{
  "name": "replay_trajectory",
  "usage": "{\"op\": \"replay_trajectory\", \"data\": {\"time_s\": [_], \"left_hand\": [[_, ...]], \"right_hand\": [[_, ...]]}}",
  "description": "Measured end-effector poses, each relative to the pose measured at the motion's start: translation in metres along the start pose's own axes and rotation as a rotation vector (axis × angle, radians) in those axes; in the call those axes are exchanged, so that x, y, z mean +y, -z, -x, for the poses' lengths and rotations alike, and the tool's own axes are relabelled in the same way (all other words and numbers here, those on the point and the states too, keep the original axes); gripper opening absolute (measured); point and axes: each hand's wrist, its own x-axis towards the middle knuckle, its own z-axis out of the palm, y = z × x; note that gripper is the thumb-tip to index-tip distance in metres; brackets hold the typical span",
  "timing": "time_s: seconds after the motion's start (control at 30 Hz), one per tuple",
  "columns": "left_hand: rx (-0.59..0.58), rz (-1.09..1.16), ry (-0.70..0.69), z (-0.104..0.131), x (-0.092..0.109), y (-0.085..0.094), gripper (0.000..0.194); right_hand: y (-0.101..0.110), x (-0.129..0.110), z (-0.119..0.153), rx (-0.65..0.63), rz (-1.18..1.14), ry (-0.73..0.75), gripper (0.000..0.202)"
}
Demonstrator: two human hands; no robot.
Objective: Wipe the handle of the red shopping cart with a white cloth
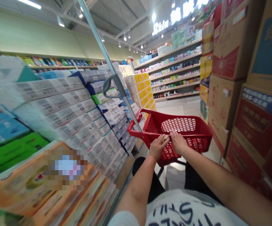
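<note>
A red plastic shopping basket cart [185, 137] stands right in front of me, its inside showing no goods. My left hand [158, 146] rests at the near rim, fingers bent, with a small pale thing between its fingers that is too small to name. Beside it on the right, my right hand [178, 142] lies over the same rim with its fingers stretched forward. The two hands are close together but apart. A red handle [138, 121] is at the cart's left end, next to a slanting metal pole [102, 50] with a grey hook [112, 86].
Stacked tissue packs [72, 110] line the left, with orange packs [55, 185] nearest. Cardboard boxes [225, 103] are piled on the right. Yellow packs [141, 91] stand ahead, and shelves of small goods [175, 73] cross the back. Pale floor tiles [177, 106] show between them.
</note>
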Motion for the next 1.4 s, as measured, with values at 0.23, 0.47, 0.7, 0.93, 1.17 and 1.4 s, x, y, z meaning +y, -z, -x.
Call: {"op": "replay_trajectory", "data": {"time_s": [0.23, 0.47, 0.7, 0.93, 1.17, 1.4], "left_hand": [[0.007, -0.118, -0.077, 0.004, -0.002, -0.004, 0.039], [-0.077, -0.176, -0.047, 0.004, -0.005, -0.001, 0.039], [-0.012, -0.148, -0.041, -0.019, -0.017, 0.014, 0.044], [-0.094, -0.144, 0.103, -0.033, -0.017, 0.015, 0.042], [-0.041, -0.030, 0.136, -0.039, -0.018, 0.030, 0.028], [0.032, 0.075, 0.091, -0.030, -0.024, 0.043, 0.022]], "right_hand": [[-0.003, -0.001, -0.002, 0.002, -0.011, 0.006, 0.067], [-0.007, 0.002, -0.004, 0.031, -0.022, 0.006, 0.071], [-0.003, 0.001, -0.004, 0.009, -0.053, 0.005, 0.070], [-0.001, 0.000, 0.001, 0.003, -0.086, -0.004, 0.076], [-0.006, -0.030, 0.006, 0.296, -0.278, 0.243, 0.074], [-0.001, -0.018, -0.019, 0.362, -0.515, 0.308, 0.044]]}}
